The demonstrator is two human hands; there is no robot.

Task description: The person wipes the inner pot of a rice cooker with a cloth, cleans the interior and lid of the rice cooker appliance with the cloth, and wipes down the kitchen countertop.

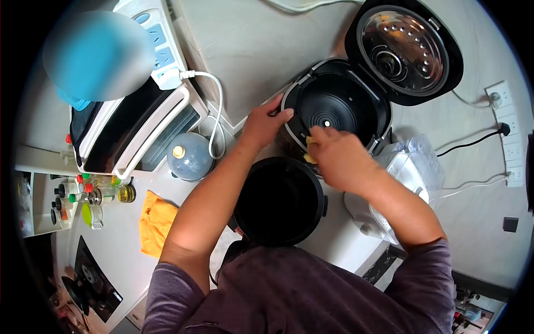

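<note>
Pale walls and a white tabletop (338, 227) surround the work, with a power strip (507, 147) fixed on the right and a cluster of bottles (100, 193) over on the left. Near the middle stands a black rice cooker (353, 114), its lid (405, 50) swung up and back so that the shiny inner plate shows, and its cavity open to view. Just in front of it, toward the person's body, sits a dark round pot (278, 203) with a small side handle; its inside is too dark to make out.

The left hand (267, 123) holds the cooker's left edge, thumb on the rim and fingers along the outer wall. The right hand (345, 158) is closed on a small yellow cloth (310, 151), possibly a sponge, mostly hidden by the fingers and pressed at the near rim. An orange cloth (157, 222) lies well apart on the left, and a white appliance (389, 186) with a clear part stands beside the right forearm.

The step in hand looks like wiping the cooker's rim. Continuing it calls for a steady left hold and light pressure from the right, following the curve around the edge.
</note>
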